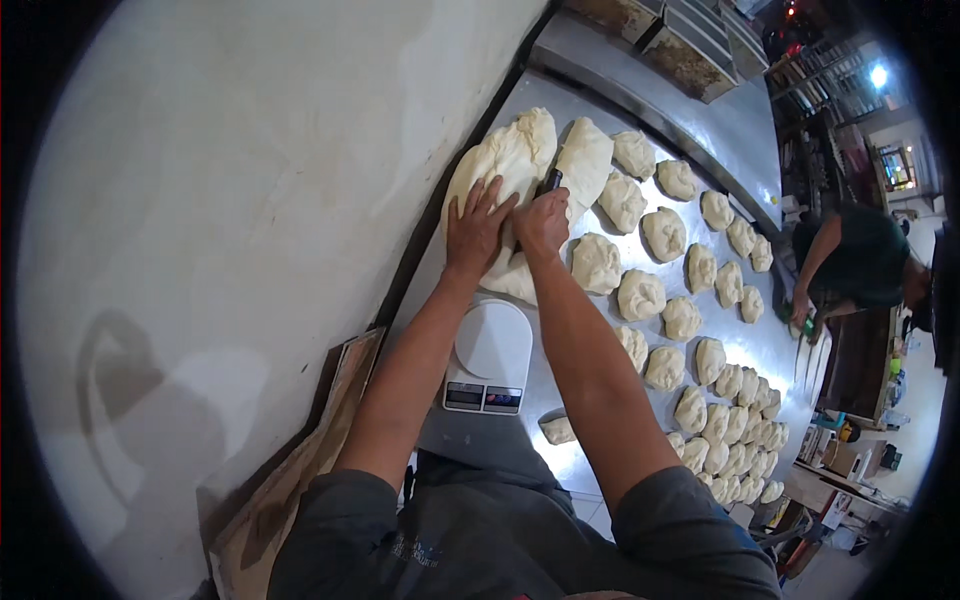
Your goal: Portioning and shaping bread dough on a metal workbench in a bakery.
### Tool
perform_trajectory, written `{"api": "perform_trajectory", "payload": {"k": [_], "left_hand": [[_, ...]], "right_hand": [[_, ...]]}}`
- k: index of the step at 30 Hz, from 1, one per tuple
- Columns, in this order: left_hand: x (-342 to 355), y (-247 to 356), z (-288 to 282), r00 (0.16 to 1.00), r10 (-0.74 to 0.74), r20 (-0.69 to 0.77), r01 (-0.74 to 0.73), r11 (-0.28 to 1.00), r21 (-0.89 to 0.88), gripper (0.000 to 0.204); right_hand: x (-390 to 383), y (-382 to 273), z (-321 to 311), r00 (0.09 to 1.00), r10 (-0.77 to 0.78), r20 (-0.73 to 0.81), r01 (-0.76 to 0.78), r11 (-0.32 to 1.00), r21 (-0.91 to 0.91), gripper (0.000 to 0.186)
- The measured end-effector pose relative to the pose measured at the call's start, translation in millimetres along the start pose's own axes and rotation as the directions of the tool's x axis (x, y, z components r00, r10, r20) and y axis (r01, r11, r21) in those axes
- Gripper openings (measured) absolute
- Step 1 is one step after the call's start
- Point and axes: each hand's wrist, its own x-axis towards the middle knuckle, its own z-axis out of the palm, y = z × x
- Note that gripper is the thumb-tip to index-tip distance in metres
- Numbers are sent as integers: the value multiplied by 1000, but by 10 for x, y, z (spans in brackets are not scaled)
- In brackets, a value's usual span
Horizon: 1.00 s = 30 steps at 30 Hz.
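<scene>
My left hand (476,230) lies on a big slab of pale dough (510,150) with its fingers spread. Just to its right, my right hand (543,225) is closed around the dark handle of a dough scraper (550,181). The tool stands against the dough, where a cleft parts the slab from a long lobe (586,160) on the right. Its blade is mostly hidden by the hand and dough. A white kitchen scale (493,342) sits between my forearms, in front of the slab, with nothing on its platform.
Several rough dough pieces (664,234) are spread across the metal table (590,460) on the right; more are packed closely (735,425) farther along. A lone piece (558,430) lies by my right forearm. A wall (250,200) borders the left. Baking tins (690,50) stand at the back. Another person (860,255) works at the far right.
</scene>
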Motion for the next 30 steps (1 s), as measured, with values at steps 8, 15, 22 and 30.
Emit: {"api": "perform_trajectory", "payload": {"k": [8, 15, 22, 30], "left_hand": [[-157, -235, -47, 1000, -14, -8, 12, 989, -150, 44], [-25, -206, -4, 998, 4, -55, -19, 963, -268, 44], [32, -341, 47, 993, 11, -115, -54, 924, -378, 46], [2, -156, -137, 999, -21, -45, 6, 952, -306, 44]], "right_hand": [[221, 447, -508, 963, 159, 216, -166, 986, 17, 41], [-551, 371, -726, 984, 4, 177, -27, 991, 129, 36], [-771, 56, -400, 961, 116, 250, -131, 990, 47, 28], [-677, -80, -241, 975, 38, 217, -39, 999, -2, 30]]}}
